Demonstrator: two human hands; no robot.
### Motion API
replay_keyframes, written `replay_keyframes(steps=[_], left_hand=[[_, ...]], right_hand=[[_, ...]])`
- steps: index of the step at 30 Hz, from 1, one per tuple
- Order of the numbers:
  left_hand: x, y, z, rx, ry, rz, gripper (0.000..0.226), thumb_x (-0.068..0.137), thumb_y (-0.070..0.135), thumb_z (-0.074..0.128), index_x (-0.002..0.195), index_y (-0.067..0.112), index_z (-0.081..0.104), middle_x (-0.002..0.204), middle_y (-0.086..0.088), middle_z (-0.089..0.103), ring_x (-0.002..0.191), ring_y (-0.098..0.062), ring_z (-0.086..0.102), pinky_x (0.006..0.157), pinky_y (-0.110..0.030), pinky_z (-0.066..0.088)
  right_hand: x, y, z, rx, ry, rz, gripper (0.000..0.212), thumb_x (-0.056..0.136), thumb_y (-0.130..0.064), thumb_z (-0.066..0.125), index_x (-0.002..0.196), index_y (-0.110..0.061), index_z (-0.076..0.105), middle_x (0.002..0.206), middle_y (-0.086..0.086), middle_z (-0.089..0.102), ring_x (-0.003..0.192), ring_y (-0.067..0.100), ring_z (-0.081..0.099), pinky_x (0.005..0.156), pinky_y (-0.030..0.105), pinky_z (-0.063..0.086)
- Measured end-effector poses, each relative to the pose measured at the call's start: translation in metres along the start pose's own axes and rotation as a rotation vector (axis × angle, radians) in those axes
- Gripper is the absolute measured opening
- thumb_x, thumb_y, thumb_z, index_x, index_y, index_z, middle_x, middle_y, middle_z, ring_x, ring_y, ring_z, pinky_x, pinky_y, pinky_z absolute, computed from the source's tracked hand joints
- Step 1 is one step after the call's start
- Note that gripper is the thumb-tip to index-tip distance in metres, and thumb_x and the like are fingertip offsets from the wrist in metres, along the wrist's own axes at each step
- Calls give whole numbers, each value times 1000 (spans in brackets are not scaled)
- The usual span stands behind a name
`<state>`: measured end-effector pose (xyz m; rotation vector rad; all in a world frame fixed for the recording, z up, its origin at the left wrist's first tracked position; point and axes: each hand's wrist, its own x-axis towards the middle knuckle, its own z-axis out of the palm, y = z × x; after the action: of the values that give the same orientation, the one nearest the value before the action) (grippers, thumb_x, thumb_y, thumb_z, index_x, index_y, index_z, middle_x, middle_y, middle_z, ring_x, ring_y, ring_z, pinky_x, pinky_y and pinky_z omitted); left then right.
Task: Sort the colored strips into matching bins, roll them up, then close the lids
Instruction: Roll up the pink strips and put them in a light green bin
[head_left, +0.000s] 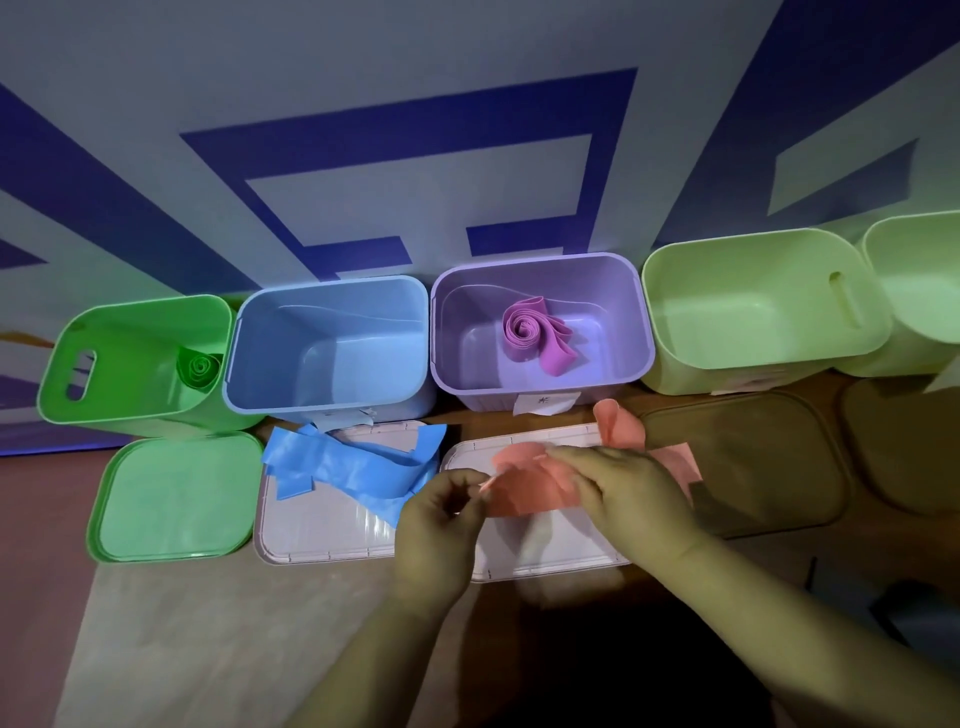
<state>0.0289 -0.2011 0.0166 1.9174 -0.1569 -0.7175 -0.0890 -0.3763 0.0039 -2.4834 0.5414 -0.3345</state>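
A salmon-pink strip (524, 486) lies over the white lid (550, 561) in front of the purple bin (540, 382). My left hand (441, 519) pinches its left end. My right hand (618, 486) grips the strip's middle, and the rest bunches up behind it. A loose blue strip (358, 462) is heaped on the other white lid (311, 530) before the empty blue bin (327, 348). The purple bin holds a rolled purple strip (535, 332). A rolled green strip (200, 369) sits in the green bin (130, 364).
A green lid (171, 504) lies at the front left. Two pale green bins (758, 306) (919, 286) stand open at the right, with two dark lids (748, 467) (904, 441) in front of them. The wall rises right behind the bins.
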Motion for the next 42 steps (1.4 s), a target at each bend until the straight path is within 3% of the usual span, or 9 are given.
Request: replay_keyframes(steps=[5, 8, 12, 14, 18, 22, 29, 36, 42], left_hand=[[-18, 35, -7, -35, -41, 87, 12, 88, 3, 69, 85, 14, 73, 81, 5, 75, 74, -3, 67, 71, -12, 49], [-31, 51, -14, -21, -38, 148, 12, 88, 7, 70, 87, 18, 75, 83, 9, 75, 78, -4, 68, 72, -12, 50], [-47, 67, -27, -25, -35, 193, 12, 87, 10, 72, 92, 19, 77, 89, 8, 77, 86, -11, 72, 79, -18, 54], [-54, 74, -34, -49, -33, 206, 13, 87, 8, 72, 93, 18, 77, 90, 5, 77, 88, -14, 72, 82, -22, 55], [-69, 85, -49, -87, -52, 241, 15, 86, 5, 71, 91, 17, 78, 89, 1, 77, 84, -13, 71, 78, -22, 53], [-85, 96, -66, -141, -106, 273, 15, 85, 2, 71, 85, 15, 77, 84, 1, 77, 76, -8, 70, 71, -17, 53], [-100, 103, -109, -180, -171, 307, 11, 81, -7, 71, 88, 1, 74, 79, -1, 77, 71, -6, 70, 67, -15, 51], [-108, 108, -154, -175, -215, 263, 14, 82, -1, 73, 83, 13, 74, 76, -14, 75, 69, -19, 68, 71, -29, 53], [-114, 113, -186, -186, -256, 229, 16, 81, 0, 74, 80, 16, 74, 76, -13, 74, 68, -18, 65, 71, -33, 50]], right_hand=[[-2, -25, -33, 129, 44, 57, 38, 75, -4, 69, 101, -32, 72, 96, -38, 62, 82, -20, 52, 78, -3, 35], [-8, -36, -45, 188, 48, 115, 42, 76, -14, 70, 103, -46, 64, 83, -18, 64, 77, -3, 58, 75, 24, 53], [-17, -52, -56, 324, 94, 230, 28, 79, -20, 76, 92, -42, 66, 74, -18, 65, 71, 4, 62, 64, 19, 49], [-21, -60, -61, 381, 98, 244, 15, 80, -26, 76, 86, -38, 68, 68, -17, 65, 63, 6, 62, 61, 28, 53], [-28, -81, -71, 337, 119, 246, 8, 80, -29, 77, 82, -34, 72, 60, -17, 59, 56, 6, 57, 55, 25, 45], [-36, -107, -77, 353, 102, 218, 10, 80, -24, 78, 80, -33, 72, 76, -21, 68, 75, 1, 65, 69, 22, 51], [-47, -162, -85, 431, 94, 63, 44, 81, -9, 76, 85, -52, 70, 92, -29, 67, 81, 2, 67, 72, 8, 47], [-51, -211, -85, 467, 81, -129, 17, 79, -7, 75, 82, -23, 73, 82, -15, 67, 76, 8, 66, 71, 12, 47], [-48, -250, -72, 610, 36, -76, 13, 74, -14, 77, 78, -26, 76, 76, -8, 69, 70, 12, 66, 69, 17, 49]])
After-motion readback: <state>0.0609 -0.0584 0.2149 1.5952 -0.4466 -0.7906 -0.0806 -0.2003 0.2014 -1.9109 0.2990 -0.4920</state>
